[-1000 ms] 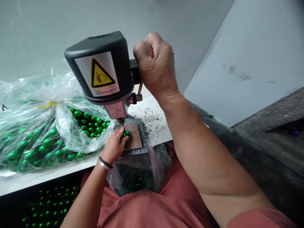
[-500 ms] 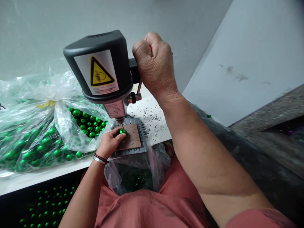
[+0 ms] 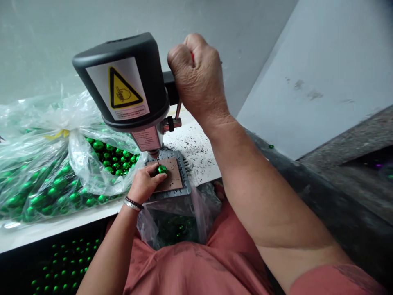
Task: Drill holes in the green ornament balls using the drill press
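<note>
My left hand [image 3: 145,181] pinches a shiny green ball [image 3: 162,169] on a brown board [image 3: 172,177] that lies on the grey base plate [image 3: 185,180] of a drill press. The thin drill bit [image 3: 158,161] comes down at the ball's top; whether it has entered the ball I cannot tell. The black motor housing [image 3: 123,78] of the drill press carries a yellow warning triangle. At its right side my right hand [image 3: 198,78] is wrapped round the lever handle, of which a bit of red shows between the fingers.
A clear plastic bag [image 3: 89,172] full of green balls lies on the white table [image 3: 196,139], left of the press. Dark shavings are scattered behind the plate. Another open bag [image 3: 175,223] with green balls hangs at my lap. More balls [image 3: 64,270] sit below at left.
Half a second ago the left hand and ball shifted slightly left, then back right. The right hand has kept its grip on the lever. The whole view has shifted a little.
</note>
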Demonstrator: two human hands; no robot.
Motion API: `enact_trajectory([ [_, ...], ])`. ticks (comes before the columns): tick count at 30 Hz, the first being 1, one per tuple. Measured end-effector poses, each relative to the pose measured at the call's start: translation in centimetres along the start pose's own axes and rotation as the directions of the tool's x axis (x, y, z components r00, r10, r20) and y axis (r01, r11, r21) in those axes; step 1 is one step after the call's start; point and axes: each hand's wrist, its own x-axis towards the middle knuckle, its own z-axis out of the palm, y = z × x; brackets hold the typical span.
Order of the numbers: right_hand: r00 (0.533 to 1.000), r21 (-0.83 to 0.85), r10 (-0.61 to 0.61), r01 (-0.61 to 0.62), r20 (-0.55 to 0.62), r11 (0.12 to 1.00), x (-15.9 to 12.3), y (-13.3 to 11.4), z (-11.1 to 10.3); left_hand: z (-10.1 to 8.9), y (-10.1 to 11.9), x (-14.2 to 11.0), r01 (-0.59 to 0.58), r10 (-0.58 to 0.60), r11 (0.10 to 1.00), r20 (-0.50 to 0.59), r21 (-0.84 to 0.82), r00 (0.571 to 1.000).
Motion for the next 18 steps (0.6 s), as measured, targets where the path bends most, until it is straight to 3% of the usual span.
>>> enact_trajectory([
  [10, 0.999, -0.026, -0.045, 0.044, -0.017, 0.999, -0.9, -0.3, -0.7, 0.2, -0.1, 0.0, -0.006, 0.005, 0.995, 0.01, 0.102, 1.0],
  [18, 0.942, -0.178, -0.272, 0.239, -0.194, 0.955, -5.4, -0.7, -1.4, 0.4, -0.8, 0.1, -0.029, 0.029, 0.994, 0.001, 0.104, 1.0],
])
